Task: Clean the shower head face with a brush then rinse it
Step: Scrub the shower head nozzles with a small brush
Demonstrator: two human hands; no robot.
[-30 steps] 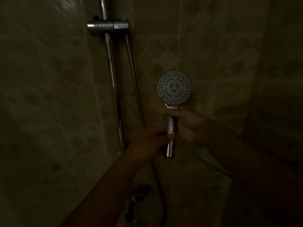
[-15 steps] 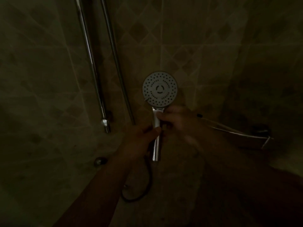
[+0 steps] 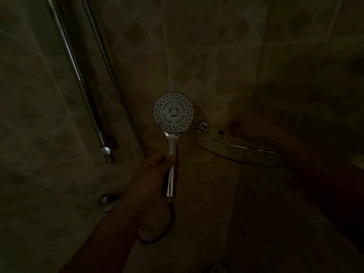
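Left hand (image 3: 157, 166): wrapped around chrome handle of shower head (image 3: 173, 114), held face-up near corner shelf (image 3: 232, 149). Right hand (image 3: 262, 134): dim, grip indeterminate. Item likely light, rigid, slick when wet; grasp mid-handle. Brush unseen.

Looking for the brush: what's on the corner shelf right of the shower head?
The corner shelf is seen edge-on. The right arm covers its right part; no brush shows. Too dark to tell more.

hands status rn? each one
Left hand: closed around the shower head handle, face toward the camera.
Right hand: off the handle, reaching toward the corner shelf; too dark and blurred to tell open or closed.
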